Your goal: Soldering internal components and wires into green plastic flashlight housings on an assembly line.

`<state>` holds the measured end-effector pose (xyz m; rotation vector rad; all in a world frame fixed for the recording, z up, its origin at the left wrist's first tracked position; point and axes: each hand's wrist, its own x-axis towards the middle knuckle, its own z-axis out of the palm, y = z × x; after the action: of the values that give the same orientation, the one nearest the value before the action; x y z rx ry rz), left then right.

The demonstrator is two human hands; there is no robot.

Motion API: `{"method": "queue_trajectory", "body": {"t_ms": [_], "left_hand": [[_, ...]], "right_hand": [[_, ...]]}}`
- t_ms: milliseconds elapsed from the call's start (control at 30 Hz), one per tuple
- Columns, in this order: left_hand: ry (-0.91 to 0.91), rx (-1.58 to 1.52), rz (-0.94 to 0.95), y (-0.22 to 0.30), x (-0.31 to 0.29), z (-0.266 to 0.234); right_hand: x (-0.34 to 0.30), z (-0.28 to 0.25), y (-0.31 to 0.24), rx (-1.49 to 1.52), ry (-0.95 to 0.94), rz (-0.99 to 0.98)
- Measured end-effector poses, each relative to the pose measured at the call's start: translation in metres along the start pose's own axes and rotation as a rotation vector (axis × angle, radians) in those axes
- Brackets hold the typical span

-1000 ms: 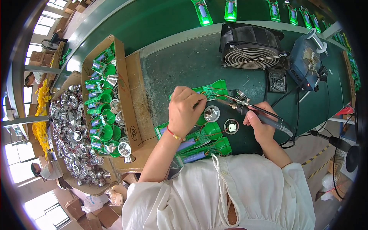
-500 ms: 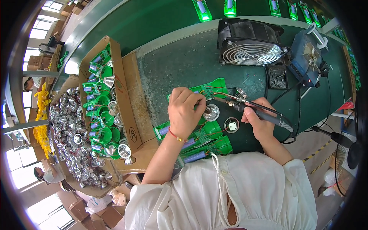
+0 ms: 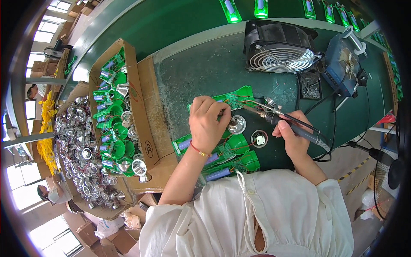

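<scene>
My right hand [image 3: 295, 139] is wrapped round a soldering iron [image 3: 271, 118], whose tip points left toward a small green circuit board [image 3: 233, 101]. This board sits in a green plastic torch housing [image 3: 245, 93] with thin wires running from it. My left hand [image 3: 206, 122] bends over the housing's near side, thumb and forefinger pinched; what lies between them is hidden. Just right of those fingers lies a shiny reflector cup [image 3: 236, 124]. A second reflector [image 3: 259, 138] shows a white square piece at its centre. More green housings [image 3: 245, 162] with blue-violet cells lie nearer my body.
A black fan [image 3: 278, 47] with a wire guard stands at the back, beside a blue soldering station [image 3: 340, 64] with cables. A cardboard box [image 3: 143, 115] of green housings is on the left, next to a heap of reflectors [image 3: 81, 150]. Lit housings [image 3: 261, 8] line the far side.
The iron and my right hand have shifted very slightly right and down. My left hand keeps its pinch in nearly the same place.
</scene>
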<state>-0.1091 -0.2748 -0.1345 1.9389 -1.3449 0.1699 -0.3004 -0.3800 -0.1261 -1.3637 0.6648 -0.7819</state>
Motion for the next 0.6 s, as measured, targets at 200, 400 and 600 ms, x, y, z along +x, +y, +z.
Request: {"method": "queue_trajectory", "body": {"t_ms": [200,400,600], "left_hand": [[-0.009,0.000,-0.005,0.001,0.001,0.000],[0.004,-0.004,-0.013,0.001,0.000,0.002],[0.020,0.021,0.005,-0.001,-0.003,0.004]], "right_hand": [[0.002,0.001,0.000,0.001,-0.034,0.010],[0.013,0.000,0.000,-0.002,-0.048,0.040],[0.020,-0.001,-0.002,0.024,-0.078,0.080]]}}
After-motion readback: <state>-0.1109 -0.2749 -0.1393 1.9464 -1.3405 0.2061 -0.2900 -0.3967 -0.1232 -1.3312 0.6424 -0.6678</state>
